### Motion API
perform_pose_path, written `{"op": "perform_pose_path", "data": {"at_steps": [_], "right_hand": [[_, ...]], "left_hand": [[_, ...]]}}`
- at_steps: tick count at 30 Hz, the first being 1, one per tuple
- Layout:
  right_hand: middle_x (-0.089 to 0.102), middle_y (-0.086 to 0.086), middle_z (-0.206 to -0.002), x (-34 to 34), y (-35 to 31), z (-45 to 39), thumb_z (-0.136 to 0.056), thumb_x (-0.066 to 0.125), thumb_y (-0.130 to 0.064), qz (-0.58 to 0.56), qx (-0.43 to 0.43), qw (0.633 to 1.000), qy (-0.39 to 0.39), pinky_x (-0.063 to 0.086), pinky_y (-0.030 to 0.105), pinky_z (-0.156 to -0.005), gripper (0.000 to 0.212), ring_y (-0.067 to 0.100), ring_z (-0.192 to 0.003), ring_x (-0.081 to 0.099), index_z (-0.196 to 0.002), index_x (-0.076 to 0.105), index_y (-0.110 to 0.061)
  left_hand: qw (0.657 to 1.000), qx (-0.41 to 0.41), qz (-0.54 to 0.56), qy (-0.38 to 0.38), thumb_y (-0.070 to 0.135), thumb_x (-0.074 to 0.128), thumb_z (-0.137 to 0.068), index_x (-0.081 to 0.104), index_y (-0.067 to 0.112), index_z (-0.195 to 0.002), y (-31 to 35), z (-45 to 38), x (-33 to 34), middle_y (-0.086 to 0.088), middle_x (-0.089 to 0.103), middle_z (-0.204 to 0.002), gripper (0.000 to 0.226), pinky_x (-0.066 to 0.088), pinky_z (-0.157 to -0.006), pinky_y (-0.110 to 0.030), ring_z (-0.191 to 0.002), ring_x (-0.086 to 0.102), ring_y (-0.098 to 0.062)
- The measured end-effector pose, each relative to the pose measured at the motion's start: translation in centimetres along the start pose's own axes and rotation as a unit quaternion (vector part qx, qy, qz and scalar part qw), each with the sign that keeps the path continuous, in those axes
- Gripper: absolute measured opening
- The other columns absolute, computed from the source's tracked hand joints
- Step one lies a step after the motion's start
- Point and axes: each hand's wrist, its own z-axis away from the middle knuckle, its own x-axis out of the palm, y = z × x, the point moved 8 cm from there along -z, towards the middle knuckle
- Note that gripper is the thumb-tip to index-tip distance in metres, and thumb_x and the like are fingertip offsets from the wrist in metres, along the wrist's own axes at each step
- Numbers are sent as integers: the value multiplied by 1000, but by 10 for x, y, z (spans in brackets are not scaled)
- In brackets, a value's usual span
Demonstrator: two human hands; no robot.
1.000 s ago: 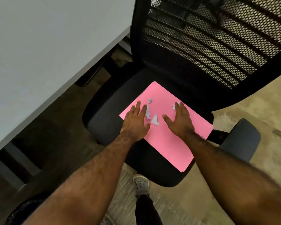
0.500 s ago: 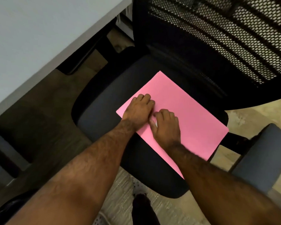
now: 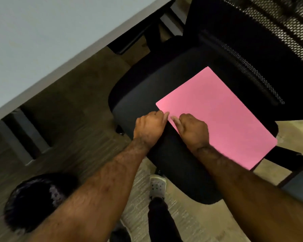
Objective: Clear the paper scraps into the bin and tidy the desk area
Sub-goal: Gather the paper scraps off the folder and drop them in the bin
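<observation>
I am seeing both hands curled at the near-left edge of the pink sheet (image 3: 217, 116), which is lying on the black chair seat (image 3: 138, 95). The left hand (image 3: 150, 127) and right hand (image 3: 193, 131) are sitting side by side, thumbs nearly touching; I cannot tell what either is holding. No scraps are showing. The black bin (image 3: 37, 199) is standing near-left on the floor.

Two hands, left hand (image 3: 150, 127) and right hand (image 3: 192, 131); one pink sheet (image 3: 222, 116), one chair (image 3: 135, 102), one desk (image 3: 42, 35), one shoe (image 3: 157, 186).
</observation>
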Motion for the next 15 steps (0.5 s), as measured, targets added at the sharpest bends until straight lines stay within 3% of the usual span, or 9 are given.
{"op": "perform_pose_path", "data": {"at_steps": [3, 6, 11, 15], "right_hand": [[59, 15, -66, 4, -54, 9, -95, 49, -40, -55, -10, 997, 44, 44, 40, -49, 43, 36, -56, 54, -68, 54, -7], [55, 12, -60, 18, -111, 28, -93, 58, -31, -106, -38, 991, 74, 39, 35, -45, 39, 29, -50, 51, -63, 51, -8], [50, 7, -56, 74, -197, 72, -95, 49, -36, -187, -71, 979, 30, 42, 36, -44, 44, 18, -47, 45, -62, 51, -6], [48, 4, -57, 122, -267, 110, -95, 46, -37, -209, -121, 970, -21, 40, 33, -45, 43, 14, -49, 42, -64, 51, -9]], "left_hand": [[992, -90, 41, 79, 31, 55, -94, 58, 5, -65, -37, 43, -36, -15, 63, -61, 39, 44, -45, -38, -50, 59, -37], [980, -161, 54, 100, 30, 57, -94, 58, 6, -66, -79, 97, -58, -14, 62, -61, 37, 44, -44, -39, -50, 58, -36], [960, -250, 56, 113, 27, 58, -94, 57, 7, -65, -157, 201, -83, -12, 59, -58, 35, 40, -44, -34, -48, 57, -31], [938, -318, 45, 134, 27, 56, -95, 56, 7, -65, -223, 283, -100, -14, 59, -59, 36, 42, -44, -38, -51, 58, -34]]}}
